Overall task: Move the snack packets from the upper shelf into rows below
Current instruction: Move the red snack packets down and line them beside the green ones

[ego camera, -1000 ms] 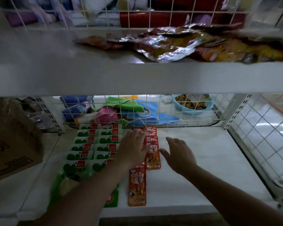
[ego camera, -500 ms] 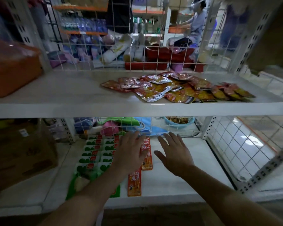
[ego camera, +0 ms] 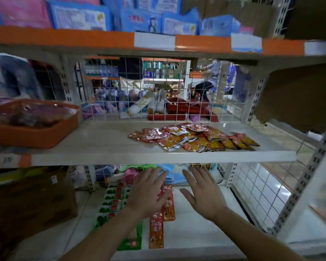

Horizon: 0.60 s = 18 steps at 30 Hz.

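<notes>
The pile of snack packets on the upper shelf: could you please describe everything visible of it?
The pile of snack packets is a loose heap of glossy foil pouches, red and yellow-orange with silvery edges, lying flat and overlapping at odd angles. It rests on the right half of the pale upper shelf, near its front edge. Nothing else touches it.

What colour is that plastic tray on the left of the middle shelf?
The tray is orange, clearest in the head view.
</notes>
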Motion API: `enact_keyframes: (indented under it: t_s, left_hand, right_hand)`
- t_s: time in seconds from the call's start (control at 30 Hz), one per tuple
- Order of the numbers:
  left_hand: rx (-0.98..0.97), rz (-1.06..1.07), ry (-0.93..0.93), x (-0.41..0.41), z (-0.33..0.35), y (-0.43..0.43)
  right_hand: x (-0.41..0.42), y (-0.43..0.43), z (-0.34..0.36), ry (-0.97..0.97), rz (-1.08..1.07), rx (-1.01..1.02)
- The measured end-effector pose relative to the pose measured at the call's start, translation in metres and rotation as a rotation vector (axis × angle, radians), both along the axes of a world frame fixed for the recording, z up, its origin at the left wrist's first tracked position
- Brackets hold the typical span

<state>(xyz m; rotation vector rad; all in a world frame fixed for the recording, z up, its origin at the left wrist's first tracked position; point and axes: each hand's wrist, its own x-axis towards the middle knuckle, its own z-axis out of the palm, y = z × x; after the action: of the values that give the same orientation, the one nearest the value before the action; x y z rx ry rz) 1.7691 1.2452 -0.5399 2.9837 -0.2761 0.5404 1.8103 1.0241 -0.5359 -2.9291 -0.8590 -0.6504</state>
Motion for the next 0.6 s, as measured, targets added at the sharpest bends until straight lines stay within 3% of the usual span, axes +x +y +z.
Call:
enact_keyframes:
  t_s: [0.23,0.43,0.6]
  left_hand:
    - [-0.039,-0.120,-0.291,0.012,0.049,-0.001]
    - [-0.109,0.032,-0.267,0.063,0.086,0.017]
    - [-0.426,0.203,-0.132,0.104,0.099,0.038]
  right_hand:
    - [0.010,0.005,0.055,-0.144,0.109,0.147]
    - [0.045,0.023,0.082,-0.196,0.054,0.166]
    - [0.075,0.046,0.087,-0.175,0.020,0.227]
